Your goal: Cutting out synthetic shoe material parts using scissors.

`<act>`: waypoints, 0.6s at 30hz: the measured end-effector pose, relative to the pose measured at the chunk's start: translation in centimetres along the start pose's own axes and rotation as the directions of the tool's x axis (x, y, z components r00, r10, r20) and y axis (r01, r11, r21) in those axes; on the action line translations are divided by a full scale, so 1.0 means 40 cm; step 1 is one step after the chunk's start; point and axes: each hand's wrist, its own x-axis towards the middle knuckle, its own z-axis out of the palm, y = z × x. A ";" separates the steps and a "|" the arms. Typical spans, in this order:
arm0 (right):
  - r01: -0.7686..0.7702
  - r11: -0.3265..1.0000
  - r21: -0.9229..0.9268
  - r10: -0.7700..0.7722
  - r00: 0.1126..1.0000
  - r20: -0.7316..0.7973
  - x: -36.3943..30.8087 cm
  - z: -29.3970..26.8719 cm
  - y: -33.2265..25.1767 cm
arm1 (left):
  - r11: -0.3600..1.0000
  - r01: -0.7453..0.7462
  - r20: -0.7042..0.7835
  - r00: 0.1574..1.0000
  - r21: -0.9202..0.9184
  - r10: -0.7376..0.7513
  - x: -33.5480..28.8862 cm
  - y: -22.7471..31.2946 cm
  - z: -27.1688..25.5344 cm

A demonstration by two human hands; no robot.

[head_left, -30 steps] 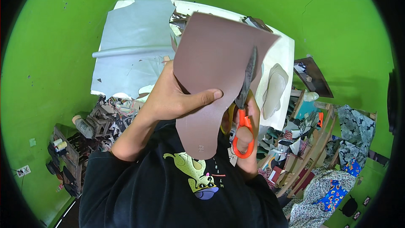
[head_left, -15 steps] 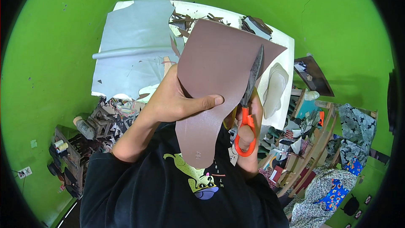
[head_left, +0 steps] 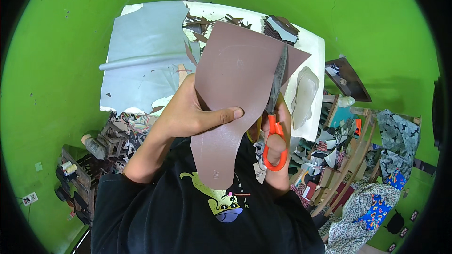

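In front of my chest, a brown sheet of leather-like material [head_left: 235,66] hangs with a rounded, narrow lower end. My left hand [head_left: 195,113] grips its left side, thumb pressed on top and fingers hidden behind. My right hand [head_left: 278,134] holds scissors [head_left: 277,82] with orange handles, its thumb through the upper loop. The dark upper blade lies over the sheet's right side, its tip near the far edge; the lower blade is hidden beneath. Right of the blade, a pointed flap of the sheet [head_left: 296,60] sticks out.
Behind stands a white table [head_left: 310,49] bearing a grey-blue sheet [head_left: 146,33], brown scraps [head_left: 202,24], a stack of cut pieces [head_left: 282,29] and a translucent sole-shaped template [head_left: 305,96]. Heaped scraps [head_left: 329,148] and a wooden rack [head_left: 346,164] are at right; a small shelf [head_left: 77,174] is at left.
The scissors' visible blade has turned more upright, and its tip is closer to the sheet's far edge. The sheet and both hands appear slightly further left, as does the whole view.
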 end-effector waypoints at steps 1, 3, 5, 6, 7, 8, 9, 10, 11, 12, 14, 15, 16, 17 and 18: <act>-0.003 1.000 -0.006 0.004 1.000 0.031 0.004 -0.003 0.000 | 1.000 -0.005 0.001 1.000 0.025 0.005 -0.001 0.000 -0.003; -0.006 1.000 -0.013 0.007 0.998 0.059 0.003 -0.015 -0.003 | 0.999 -0.011 0.006 1.000 0.048 0.010 0.000 0.000 -0.003; -0.107 0.994 -0.037 0.111 0.982 0.151 -0.004 -0.031 -0.008 | 0.999 0.022 -0.010 1.000 0.039 -0.021 0.000 0.005 0.000; -0.106 0.994 -0.035 0.111 0.983 0.149 -0.002 -0.032 -0.004 | 0.999 0.022 -0.008 1.000 0.040 -0.022 0.001 0.008 0.001; -0.093 0.995 -0.023 0.095 0.985 0.145 0.002 -0.033 0.004 | 0.999 0.018 -0.016 1.000 0.042 -0.017 0.003 0.010 0.001; -0.078 0.997 -0.010 0.079 0.987 0.140 0.006 -0.034 0.009 | 0.999 0.013 -0.024 1.000 0.043 -0.012 0.004 0.011 0.002; -0.078 0.997 -0.010 0.079 0.987 0.137 0.011 -0.035 0.007 | 0.999 0.014 -0.021 1.000 0.042 -0.013 0.004 0.012 0.001; -0.047 0.999 0.023 0.043 0.989 0.140 0.016 -0.036 0.004 | 0.996 0.058 0.018 0.998 0.066 -0.059 0.003 0.014 -0.001; -0.015 0.998 0.055 0.008 0.990 0.142 0.018 -0.037 0.002 | 0.991 0.101 0.055 0.993 0.092 -0.106 0.003 0.015 -0.002; -0.015 0.998 0.055 0.007 0.990 0.139 0.018 -0.038 0.001 | 0.991 0.101 0.058 0.993 0.092 -0.107 0.004 0.013 -0.001; -0.060 0.998 0.003 0.058 0.987 0.151 0.019 -0.040 -0.004 | 0.987 0.130 0.043 0.990 0.098 -0.135 0.005 0.007 0.000; -0.060 0.998 0.004 0.059 0.987 0.149 0.017 -0.043 -0.011 | 0.987 0.131 0.044 0.990 0.098 -0.136 0.007 0.010 0.000; -0.108 0.994 -0.006 0.108 0.986 0.130 0.012 -0.047 -0.019 | 0.991 0.091 0.056 0.994 0.102 -0.097 0.008 0.015 0.000; -0.155 0.988 -0.015 0.156 0.982 0.111 0.011 -0.052 -0.023 | 0.993 0.051 0.068 0.996 0.106 -0.059 0.009 0.018 -0.002; -0.155 0.988 -0.014 0.155 0.982 0.105 0.014 -0.063 -0.018 | 0.993 0.052 0.074 0.995 0.105 -0.060 0.008 0.012 -0.002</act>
